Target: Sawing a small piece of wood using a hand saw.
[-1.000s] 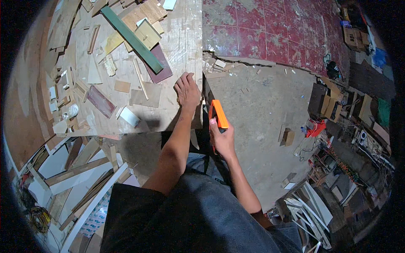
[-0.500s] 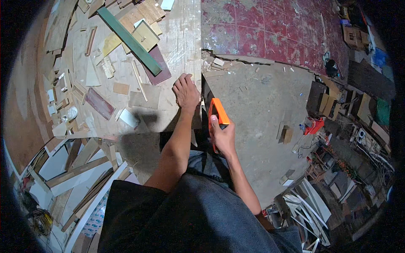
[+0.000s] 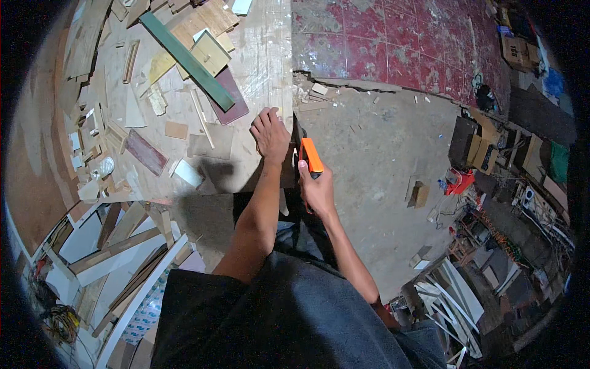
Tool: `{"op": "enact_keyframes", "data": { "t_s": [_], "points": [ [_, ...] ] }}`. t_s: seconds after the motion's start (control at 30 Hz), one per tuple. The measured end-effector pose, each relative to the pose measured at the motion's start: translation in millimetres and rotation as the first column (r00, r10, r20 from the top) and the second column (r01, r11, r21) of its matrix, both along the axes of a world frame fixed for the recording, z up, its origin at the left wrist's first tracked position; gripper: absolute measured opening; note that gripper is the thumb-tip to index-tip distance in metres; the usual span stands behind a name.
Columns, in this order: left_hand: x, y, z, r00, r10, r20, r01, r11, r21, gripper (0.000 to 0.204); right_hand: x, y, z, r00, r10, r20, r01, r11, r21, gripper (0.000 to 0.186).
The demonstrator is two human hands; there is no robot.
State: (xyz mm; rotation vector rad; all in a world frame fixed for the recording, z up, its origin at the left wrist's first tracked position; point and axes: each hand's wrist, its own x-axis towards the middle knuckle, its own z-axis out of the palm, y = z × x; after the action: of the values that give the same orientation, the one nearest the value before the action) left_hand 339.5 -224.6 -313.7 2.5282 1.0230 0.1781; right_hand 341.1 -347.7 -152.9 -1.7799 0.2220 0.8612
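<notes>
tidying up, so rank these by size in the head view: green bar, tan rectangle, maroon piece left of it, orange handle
1. Green bar
2. Maroon piece
3. Tan rectangle
Orange handle: unranked; the right hand partly covers it.

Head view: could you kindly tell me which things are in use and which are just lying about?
In use:
orange-handled tool, in right hand
pale worktop, under left hand

Lying about:
green strip
thin wooden stick
cardboard box

Pale worktable [image 3: 264, 67], littered mostly on its left.
Flat on it lie a dark red board [image 3: 236, 87], a reddish-brown panel [image 3: 146, 152], a small tan rectangle [image 3: 176, 130] and a thin stick [image 3: 202, 119]; the left-edge scraps [image 3: 89, 191] look wooden.
</notes>
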Motion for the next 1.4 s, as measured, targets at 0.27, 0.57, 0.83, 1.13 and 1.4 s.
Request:
{"op": "enact_keyframes", "data": {
  "t_s": [0.27, 0.57, 0.83, 1.13, 1.4],
  "points": [
    [2.1, -1.6, 2.0, 1.000, -0.002, 0.006, 0.002, 1.000, 0.014, 0.036, -5.6, -11.2, 2.5, 0.995, -0.006, -0.096, 0.006, 1.000, 0.007, 0.022],
    [0.1, -2.9, -3.1, 1.000, 0.001, -0.021, 0.000, 0.999, 0.044, 0.037, -2.7, -7.5, -0.9, 0.999, 0.033, -0.017, -0.033, 0.999, 0.003, 0.032],
    [-0.8, -1.0, -0.7, 0.999, 0.004, -0.032, -0.001, 0.997, 0.077, 0.040, 15.2, -0.4, -15.2, 0.994, 0.061, -0.092, -0.065, 0.997, -0.043, 0.025],
    [0.4, -0.1, -1.7, 1.000, -0.009, -0.014, 0.011, 0.989, 0.150, 0.043, -0.4, -7.5, -11.6, 0.995, 0.007, -0.103, -0.007, 1.000, 0.003, 0.022],
    [-2.0, -1.4, 4.9, 1.000, 0.007, -0.026, -0.007, 1.000, 0.029, 0.041, -12.5, -21.6, 38.9, 0.974, -0.039, -0.222, 0.035, 0.999, -0.022, 0.022]
  ]
}}
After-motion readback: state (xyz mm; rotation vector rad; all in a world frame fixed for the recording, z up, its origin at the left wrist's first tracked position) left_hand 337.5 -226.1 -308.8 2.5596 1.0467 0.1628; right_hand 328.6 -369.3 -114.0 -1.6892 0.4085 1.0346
